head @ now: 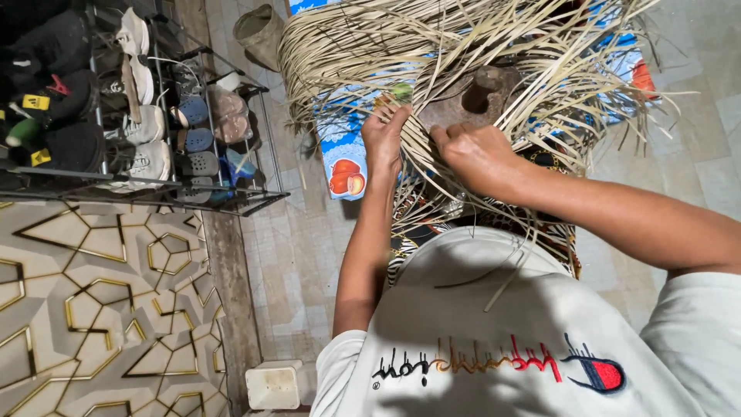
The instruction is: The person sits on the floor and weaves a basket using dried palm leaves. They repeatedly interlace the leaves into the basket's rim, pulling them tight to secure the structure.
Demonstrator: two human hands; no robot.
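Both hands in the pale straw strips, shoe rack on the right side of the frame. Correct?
Not quite. The head view shows the shoe rack on the left side of the frame. The rest holds: left hand and right hand are both in the pale straw strips.

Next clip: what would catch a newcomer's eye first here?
The big fan of pale straw strips spreading across the top centre, over a blue printed mat. Both hands work in it: the left hand pinches strips, the right hand presses beside a brown wooden block. At upper left stands a shoe rack full of shoes.
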